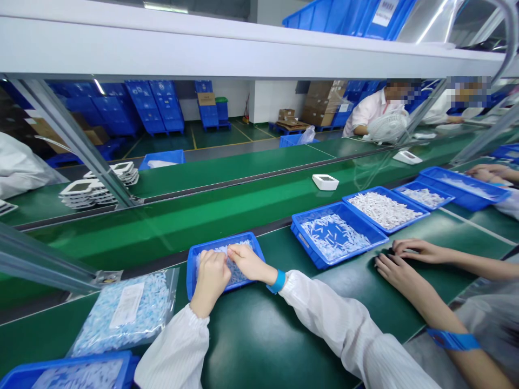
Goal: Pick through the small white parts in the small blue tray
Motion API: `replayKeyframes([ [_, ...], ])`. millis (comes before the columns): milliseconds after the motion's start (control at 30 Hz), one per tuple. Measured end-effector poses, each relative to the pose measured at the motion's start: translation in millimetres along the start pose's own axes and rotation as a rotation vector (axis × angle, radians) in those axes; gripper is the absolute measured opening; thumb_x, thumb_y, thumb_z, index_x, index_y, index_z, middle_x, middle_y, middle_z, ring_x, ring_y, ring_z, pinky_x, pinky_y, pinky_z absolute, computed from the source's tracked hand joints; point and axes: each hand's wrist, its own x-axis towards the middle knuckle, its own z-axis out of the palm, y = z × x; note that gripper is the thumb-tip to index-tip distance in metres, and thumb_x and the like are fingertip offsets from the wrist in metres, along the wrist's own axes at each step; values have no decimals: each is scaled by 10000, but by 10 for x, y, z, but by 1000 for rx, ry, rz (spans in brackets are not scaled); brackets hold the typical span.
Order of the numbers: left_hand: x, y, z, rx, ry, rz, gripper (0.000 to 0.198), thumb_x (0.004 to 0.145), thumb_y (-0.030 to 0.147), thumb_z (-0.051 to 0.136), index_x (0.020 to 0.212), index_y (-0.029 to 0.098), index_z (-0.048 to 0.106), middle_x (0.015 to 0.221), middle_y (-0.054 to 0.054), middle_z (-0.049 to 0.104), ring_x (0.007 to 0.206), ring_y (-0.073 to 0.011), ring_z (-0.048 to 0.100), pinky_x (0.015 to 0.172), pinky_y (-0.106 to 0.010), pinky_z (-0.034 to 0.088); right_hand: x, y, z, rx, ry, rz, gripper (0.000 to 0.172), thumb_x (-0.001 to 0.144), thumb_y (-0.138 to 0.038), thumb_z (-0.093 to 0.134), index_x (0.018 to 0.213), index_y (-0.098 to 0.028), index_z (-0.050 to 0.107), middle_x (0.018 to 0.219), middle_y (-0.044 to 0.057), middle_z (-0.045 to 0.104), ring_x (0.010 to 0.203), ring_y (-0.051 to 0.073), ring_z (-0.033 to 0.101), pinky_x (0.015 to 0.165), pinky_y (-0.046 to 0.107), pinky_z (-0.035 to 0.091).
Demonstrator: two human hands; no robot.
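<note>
Both of my hands are over a small blue tray point(190, 278) of tiny whitish-blue pieces. My left hand point(213, 276) is curled closed above the tray's left side, its fingertips turned inward and away from view. Close beside it, my right hand point(249, 263) has thumb and fingers pressed together in a pinch. Anything between the fingers of either hand is hidden or too small to make out. To the left lies a clear plastic bag point(156, 305) full of light-blue and white small pieces, with a white label point(127, 305) on it.
Further blue trays of small parts point(302, 237) stand to the right, near a co-worker's hands point(399, 259). Another blue tray point(132, 367) is at the lower left. Beyond runs a green conveyor belt point(227, 208) carrying white devices point(325, 182). A metal post point(77, 138) and overhead shelf point(243, 51) frame the bench.
</note>
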Motion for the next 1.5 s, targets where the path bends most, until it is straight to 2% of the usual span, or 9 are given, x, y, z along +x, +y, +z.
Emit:
replayKeyframes([
  [467, -14, 16, 25, 14, -73, -18, 228, 692, 16, 425, 597, 187, 543, 580, -74, 577, 665, -228, 519, 672, -368, 338, 29, 62, 39, 17, -48, -9, 360, 938, -305, 353, 598, -186, 364, 581, -32, 395, 566, 107, 340, 560, 250, 262],
  [567, -1, 11, 20, -14, -74, -26, 224, 703, 14, 424, 624, 186, 544, 611, -69, 579, 681, -221, 519, 678, -360, 342, 44, 80, 57, 122, -39, 9, 404, 928, -410, 365, 590, -187, 374, 577, -31, 391, 568, 107, 350, 555, 246, 275],
  [700, 29, 39, -22, -46, -73, -28, 211, 741, 24, 420, 677, 182, 544, 661, -68, 574, 713, -222, 508, 678, -356, 340, 62, 91, 80, 381, 10, 85, 456, 859, -571, 419, 620, -182, 428, 549, -46, 355, 525, 96, 315, 515, 237, 269],
  [867, 48, 83, -86, -32, -83, -14, 209, 813, 71, 403, 706, 181, 545, 692, -68, 568, 738, -227, 487, 689, -363, 327, 71, 82, 84, 602, 49, 128, 516, 774, -636, 513, 561, -182, 392, 506, -64, 303, 475, 71, 251, 474, 225, 224],
  [1133, 48, 76, -165, -81, -7, -87, 194, 905, 221, 407, 892, 168, 593, 803, -63, 627, 806, -222, 506, 741, -369, 309, 58, 50, 56, 525, 101, 124, 509, 804, -621, 483, 562, -180, 406, 517, -51, 337, 487, 79, 280, 478, 234, 225],
  [1333, 58, 52, -169, -156, -38, -36, 248, 918, 195, 363, 769, 180, 561, 732, -47, 593, 756, -199, 493, 726, -351, 328, 41, 26, 46, 418, 114, 63, 473, 865, -568, 441, 598, -178, 423, 570, -37, 355, 549, 94, 311, 511, 235, 269],
  [1500, 57, 16, -129, -204, -50, -34, 245, 915, 192, 346, 738, 190, 515, 714, -42, 559, 738, -195, 487, 707, -340, 347, 14, -44, 6, 358, 51, 32, 464, 906, -549, 389, 623, -182, 401, 587, -39, 351, 560, 93, 316, 522, 232, 277],
])
